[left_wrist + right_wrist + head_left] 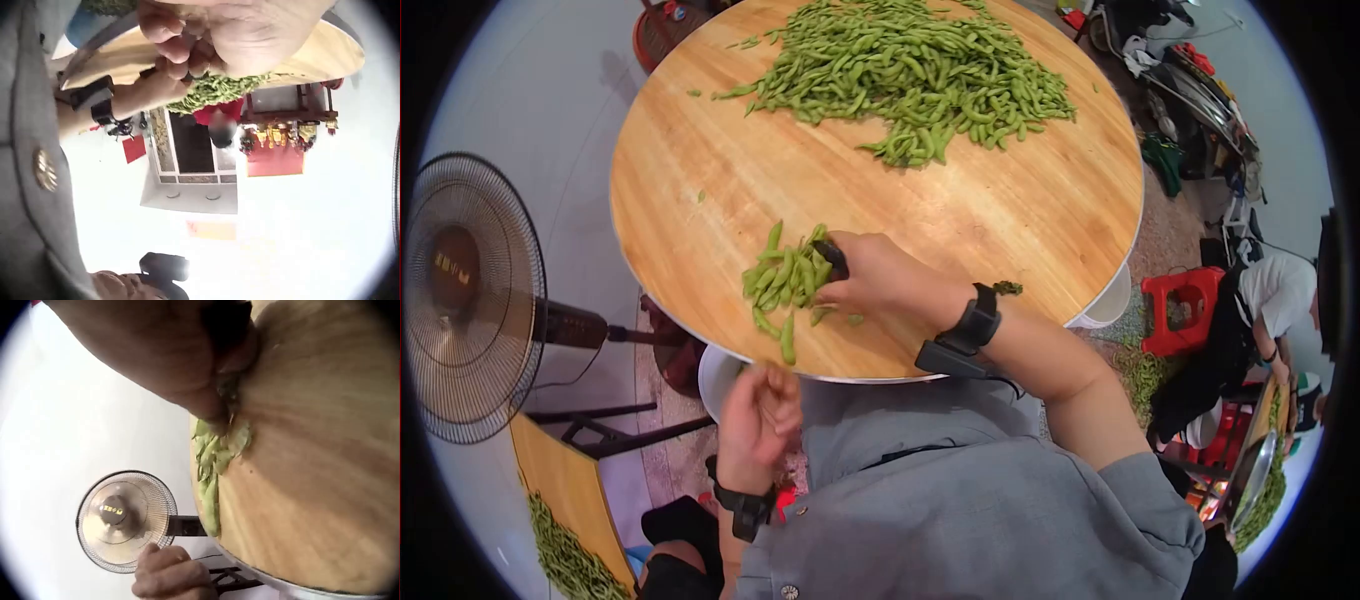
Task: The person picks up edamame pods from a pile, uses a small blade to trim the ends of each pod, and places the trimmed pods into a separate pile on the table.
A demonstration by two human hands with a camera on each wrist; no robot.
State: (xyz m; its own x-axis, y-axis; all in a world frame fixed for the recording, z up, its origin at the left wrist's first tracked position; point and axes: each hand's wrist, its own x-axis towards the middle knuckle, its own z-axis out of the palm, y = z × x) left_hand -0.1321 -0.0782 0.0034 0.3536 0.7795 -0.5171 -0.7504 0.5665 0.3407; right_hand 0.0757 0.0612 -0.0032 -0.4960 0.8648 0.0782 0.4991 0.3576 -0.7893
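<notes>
My right hand grips a black object right beside a small pile of green soybean pods near the front edge of the round wooden table. The right wrist view shows the thumb and fingers around this black object, with pods just under the fingertips. Most of it is hidden by the hand, and I cannot tell its kind. My left hand hovers at the front rim, palm turned up and fingers loosely curled. Nothing shows between the fingers of the left hand up close.
A large heap of pods covers the table's far side. White tubs show below the rim at left and right. A standing fan is at left. To the right are a red stool and another person.
</notes>
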